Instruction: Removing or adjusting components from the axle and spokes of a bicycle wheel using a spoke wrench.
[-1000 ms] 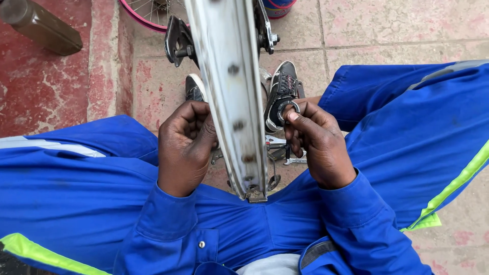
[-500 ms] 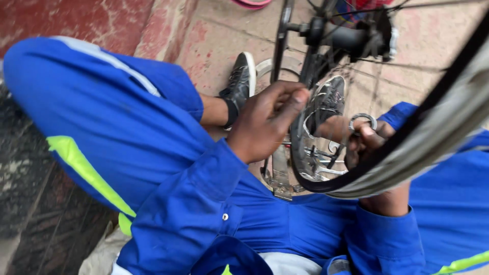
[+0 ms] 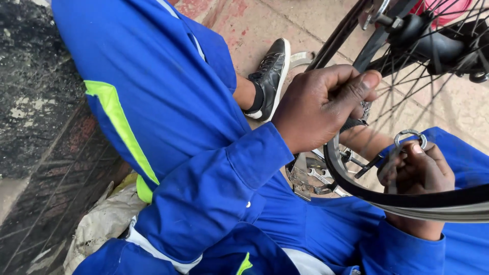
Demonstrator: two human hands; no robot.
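From the head camera I look down on a person in blue overalls who sits on the ground with a bicycle wheel (image 3: 407, 201) between the legs. The left hand (image 3: 321, 109) is closed around the tyre and rim near the middle of the view; the thumb lies flat on top and points to 2 o'clock, and the other fingers curl under the tyre, so this is a firm grip. The right hand (image 3: 417, 175) is at 4 o'clock from the left one, partly behind the black tyre. Its fingers (image 3: 416, 149) pinch a small metal ring (image 3: 409, 136), which stands just above the fingertips.

The tyre runs as a long curve from 12 o'clock down past the left hand and then off to 3 o'clock. The hub (image 3: 433, 43) with its spokes sits at 1 o'clock from the ring, and well apart from it. The right hand is the nearer hand to the ring; the left is nearer to the rim. Below the left wrist I see gear teeth (image 3: 310, 175), touching nothing that I can make out.

A black shoe (image 3: 270, 76) rests on the tiled floor (image 3: 254, 25) at 11 o'clock. I see no package, label or sign; only a crumpled pale sack (image 3: 102, 224) at 8 o'clock.
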